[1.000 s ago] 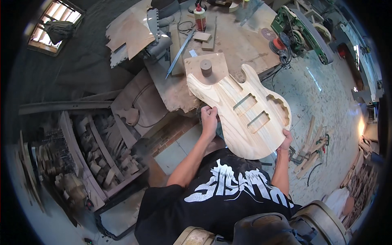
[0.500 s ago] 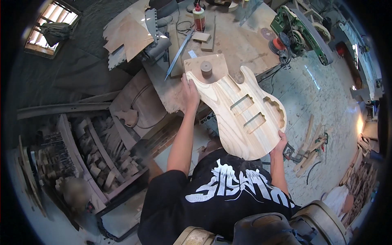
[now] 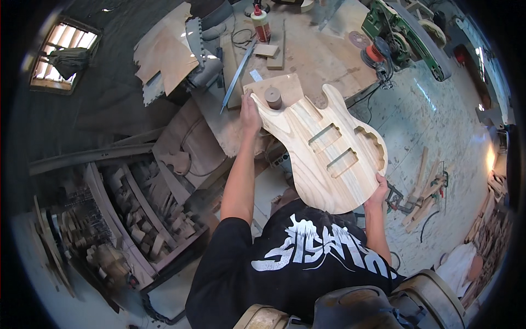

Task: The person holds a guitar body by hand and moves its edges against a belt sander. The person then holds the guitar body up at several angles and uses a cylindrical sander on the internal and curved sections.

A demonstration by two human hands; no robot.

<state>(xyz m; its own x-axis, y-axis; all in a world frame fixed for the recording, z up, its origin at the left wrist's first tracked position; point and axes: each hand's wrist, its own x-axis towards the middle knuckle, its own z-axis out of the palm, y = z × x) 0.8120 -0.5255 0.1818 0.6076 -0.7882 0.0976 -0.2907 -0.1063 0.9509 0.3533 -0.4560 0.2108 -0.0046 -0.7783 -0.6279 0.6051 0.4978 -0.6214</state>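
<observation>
A pale wooden electric guitar body (image 3: 323, 159) is held up in front of me, with its routed cavities facing me. My left hand (image 3: 251, 116) grips the tip of its upper left horn, fingers partly hidden behind the wood. My right hand (image 3: 377, 193) is closed on the lower right edge, near the large curved cavity. Just past the left horn a brown sanding drum (image 3: 273, 97) stands on a square wooden board (image 3: 289, 85) at the corner of the workbench. The horn overlaps the board in view; whether they touch I cannot tell.
On the workbench (image 3: 334, 60) are a red-and-white glue bottle (image 3: 261, 24), a blue straightedge (image 3: 238, 74) and wood scraps. A green belt sander (image 3: 402, 38) stands right, beside an orange sander (image 3: 375, 52). Bins of offcuts (image 3: 148, 219) lie left; clamps and sticks (image 3: 424, 192) on the floor right.
The view has shifted slightly, so the bench and floor items appear moved. Both hands keep their grip on the guitar body, which stays in nearly the same place.
</observation>
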